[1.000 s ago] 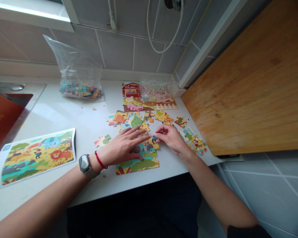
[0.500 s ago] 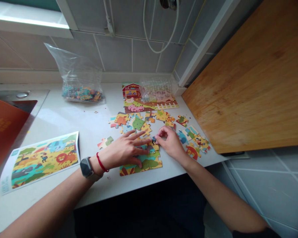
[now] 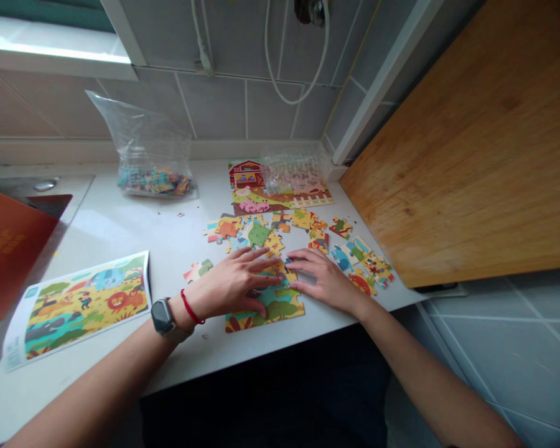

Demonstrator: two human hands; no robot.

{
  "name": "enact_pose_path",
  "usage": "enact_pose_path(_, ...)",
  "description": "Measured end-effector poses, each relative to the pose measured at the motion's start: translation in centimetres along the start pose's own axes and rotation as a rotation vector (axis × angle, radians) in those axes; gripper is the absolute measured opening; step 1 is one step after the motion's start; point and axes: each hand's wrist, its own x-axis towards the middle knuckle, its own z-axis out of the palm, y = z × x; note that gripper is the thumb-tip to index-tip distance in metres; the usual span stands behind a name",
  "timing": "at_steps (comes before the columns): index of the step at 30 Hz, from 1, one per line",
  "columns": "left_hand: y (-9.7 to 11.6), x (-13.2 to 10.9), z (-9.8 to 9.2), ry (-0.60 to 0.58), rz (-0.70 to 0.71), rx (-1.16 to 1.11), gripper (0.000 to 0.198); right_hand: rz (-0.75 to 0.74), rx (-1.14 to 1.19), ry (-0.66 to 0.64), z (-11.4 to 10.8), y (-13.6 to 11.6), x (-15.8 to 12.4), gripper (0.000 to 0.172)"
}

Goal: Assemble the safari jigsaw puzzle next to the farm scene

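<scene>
A partly joined jigsaw puzzle [image 3: 280, 310] with green bushes lies near the counter's front edge. My left hand [image 3: 238, 281] rests over its upper left part, fingers spread and pointing right, hiding some of the pieces. At the puzzle's right edge is my right hand [image 3: 323, 280], its fingers apart and curved toward the left hand, with the fingertips at the pieces. Nothing shows between them. Loose puzzle pieces [image 3: 256, 233] lie beyond my hands, and more, among them a red lion piece [image 3: 360, 283], sit right of my right hand.
A printed picture sheet [image 3: 93, 305] lies at left, beside an orange-red box [image 3: 14, 249]. Behind stand a clear bag of pieces [image 3: 154, 177] and a finished farm puzzle [image 3: 256, 204] with clear plastic packaging [image 3: 292, 171] on it. A wooden board [image 3: 485, 155] leans at right.
My right hand has gone from a pinch to spread, loosely curved fingers and now lies flatter at the puzzle's right edge. My left hand has stayed nearly still.
</scene>
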Motion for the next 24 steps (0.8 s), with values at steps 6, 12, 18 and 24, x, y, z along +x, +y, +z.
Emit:
enact_pose_path(6, -0.2, -0.1, 0.2, -0.024, -0.012, 0.018, 0.064, -0.002, 0.028, 0.069, 0.6, 0.7, -0.5, 0.024)
enact_pose_path(12, 0.1, -0.1, 0.1, -0.031, -0.025, 0.027, 0.06, -0.035, 0.02, 0.129, 1.3, 0.6, -0.6, 0.026)
enact_pose_path(18, 0.6, 0.0, -0.3, -0.018, -0.039, 0.037, 0.062, -0.054, -0.05, 0.153, 1.5, 0.4, -0.6, 0.028)
enact_pose_path(24, 1.0, -0.2, -0.5, -0.073, -0.059, 0.037, 0.063, -0.054, -0.068, 0.157, 1.7, 0.5, -0.7, 0.029)
